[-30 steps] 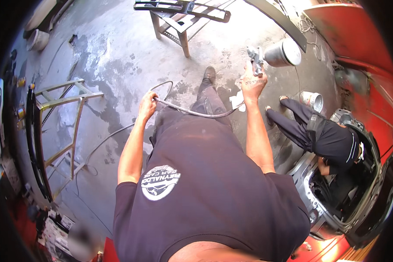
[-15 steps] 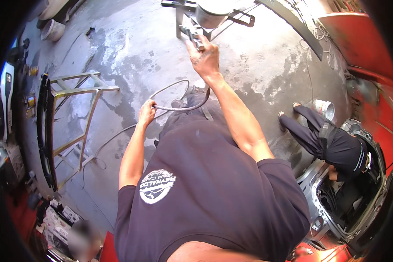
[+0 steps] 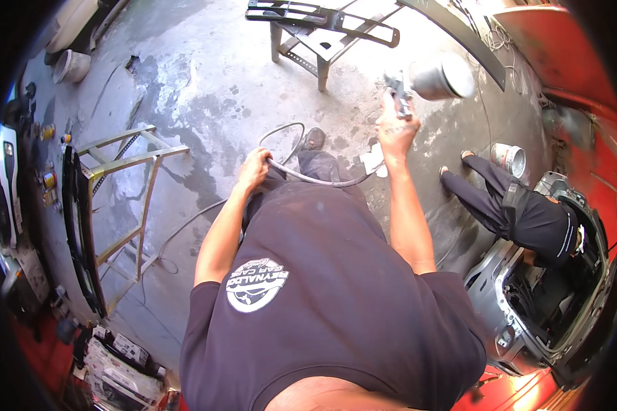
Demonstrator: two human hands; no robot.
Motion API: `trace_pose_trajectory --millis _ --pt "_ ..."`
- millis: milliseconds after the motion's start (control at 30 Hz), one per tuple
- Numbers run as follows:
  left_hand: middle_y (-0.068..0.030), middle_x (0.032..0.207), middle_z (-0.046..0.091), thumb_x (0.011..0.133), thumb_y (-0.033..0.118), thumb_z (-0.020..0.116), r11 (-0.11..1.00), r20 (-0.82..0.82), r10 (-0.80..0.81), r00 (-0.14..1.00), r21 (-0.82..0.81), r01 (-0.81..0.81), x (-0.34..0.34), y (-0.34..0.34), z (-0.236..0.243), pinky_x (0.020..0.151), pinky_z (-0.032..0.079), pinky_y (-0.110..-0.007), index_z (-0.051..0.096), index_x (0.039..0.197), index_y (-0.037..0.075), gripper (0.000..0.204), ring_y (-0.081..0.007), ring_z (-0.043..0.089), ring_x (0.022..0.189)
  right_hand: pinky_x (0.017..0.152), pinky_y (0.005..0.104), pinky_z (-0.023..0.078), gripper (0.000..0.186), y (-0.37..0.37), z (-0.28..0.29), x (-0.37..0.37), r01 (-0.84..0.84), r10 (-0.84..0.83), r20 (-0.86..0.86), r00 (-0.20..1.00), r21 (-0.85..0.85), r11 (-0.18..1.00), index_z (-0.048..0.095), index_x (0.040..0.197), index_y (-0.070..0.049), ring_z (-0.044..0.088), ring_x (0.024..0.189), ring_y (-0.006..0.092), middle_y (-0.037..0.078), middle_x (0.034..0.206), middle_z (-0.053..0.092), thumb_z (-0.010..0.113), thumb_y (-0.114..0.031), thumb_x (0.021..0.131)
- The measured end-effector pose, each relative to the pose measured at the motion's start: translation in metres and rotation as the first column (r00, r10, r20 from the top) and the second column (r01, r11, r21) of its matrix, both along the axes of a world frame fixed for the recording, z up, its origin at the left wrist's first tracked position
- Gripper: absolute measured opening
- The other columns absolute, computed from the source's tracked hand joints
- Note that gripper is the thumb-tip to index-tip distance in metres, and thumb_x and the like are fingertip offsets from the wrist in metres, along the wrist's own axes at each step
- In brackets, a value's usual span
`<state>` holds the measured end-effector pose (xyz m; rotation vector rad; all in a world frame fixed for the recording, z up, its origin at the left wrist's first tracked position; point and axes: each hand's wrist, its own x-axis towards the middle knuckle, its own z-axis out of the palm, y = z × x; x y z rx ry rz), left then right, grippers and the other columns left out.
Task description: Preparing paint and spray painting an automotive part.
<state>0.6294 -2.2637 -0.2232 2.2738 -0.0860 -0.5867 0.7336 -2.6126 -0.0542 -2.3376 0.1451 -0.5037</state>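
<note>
My right hand (image 3: 397,135) is wrapped round the grip of a spray gun (image 3: 400,97), held out ahead and to the right, with its large paint cup (image 3: 435,78) tipped to the right. Motion blurs the gun a little. Closed round an air hose (image 3: 317,181), my left hand (image 3: 255,168) is near my waist. The hose sags across my legs toward my right hand; part of it loops on my left. Beyond the gun, a black slotted car part (image 3: 291,14) lies on a metal stand (image 3: 322,72).
On the left, a metal frame stand (image 3: 140,226) bears a long black panel (image 3: 79,226). The hose trails over the concrete floor (image 3: 206,89). At the right, a co-worker (image 3: 538,219) leans into a grey car body (image 3: 490,288). A bucket (image 3: 509,159) stands nearby.
My right hand has swung right with the spray gun, away from the stand and the black part. My left hand has shifted slightly right and up, still holding the hose.
</note>
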Motion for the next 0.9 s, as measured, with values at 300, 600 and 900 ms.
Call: trace_pose_trajectory --millis 300,600,900 --pt "-0.0141 0.116 0.066 0.082 -0.002 0.056 0.986 -0.008 -0.169 0.986 -0.019 0.168 0.07 0.087 -0.015 0.094 0.051 -0.045 0.069 0.101 0.005 0.024 -0.0378 0.064 0.11 0.056 0.0335 0.05 0.019 0.134 0.001 0.025 0.114 -0.094 -0.07 0.993 0.374 0.921 0.07 0.105 -0.001 0.065 0.06 0.0143 0.009 0.067 0.068 0.072 -0.017 0.096" --pt "-0.0151 0.115 0.068 0.082 0.002 0.059 0.931 -0.028 -0.361 0.932 0.035 0.362 0.147 0.267 -0.03 0.094 0.052 -0.046 0.071 0.1 0.006 0.022 -0.0384 0.065 0.109 0.058 0.0345 0.053 0.03 0.363 0.008 0.093 -0.046 0.107 -0.151 0.983 0.361 0.932 0.069 0.117 0.0 0.072 0.063 0.0242 0.017 0.073 0.072 0.072 -0.017 0.093" --pt "-0.0154 0.114 0.07 0.082 0.01 0.072 0.802 0.108 -0.583 0.805 -0.077 0.592 0.195 0.257 -0.009 0.097 0.05 -0.047 0.076 0.103 0.008 0.021 -0.0375 0.063 0.11 0.059 0.0379 0.051 0.034 0.353 0.058 0.053 0.406 -0.371 -0.228 0.9 0.129 0.905 0.07 0.119 -0.002 0.066 0.058 0.0211 0.013 0.068 0.068 0.073 -0.023 0.093"
